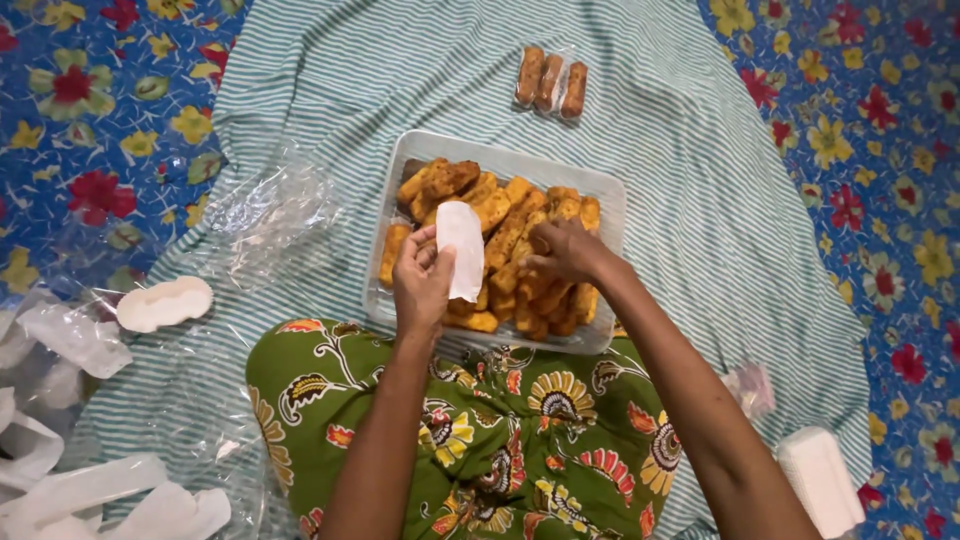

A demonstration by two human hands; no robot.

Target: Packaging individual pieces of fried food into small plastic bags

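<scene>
2 hands: both work over the tray, at 6 o'clock of the striped cloth [680,150].
Tray [610,190]: clear, piled with fried sticks [510,235].
Left hand [420,280]: fingers pinch a white sleeve [462,250], upright for filling.
Right hand [565,250]: fingers curled onto a stick.
3-pack [550,80]: set aside at 12 o'clock.

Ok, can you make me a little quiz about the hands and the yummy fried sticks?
1. True or false: the left hand holds a small white plastic bag.
2. What does the right hand touch? A) golden-brown fried sticks in the clear rectangular plastic tray B) a spoon
3. How many wrapped fried sticks lie on the striped cloth beyond the tray?

Key: 1 true; 2 A; 3 three.
</scene>
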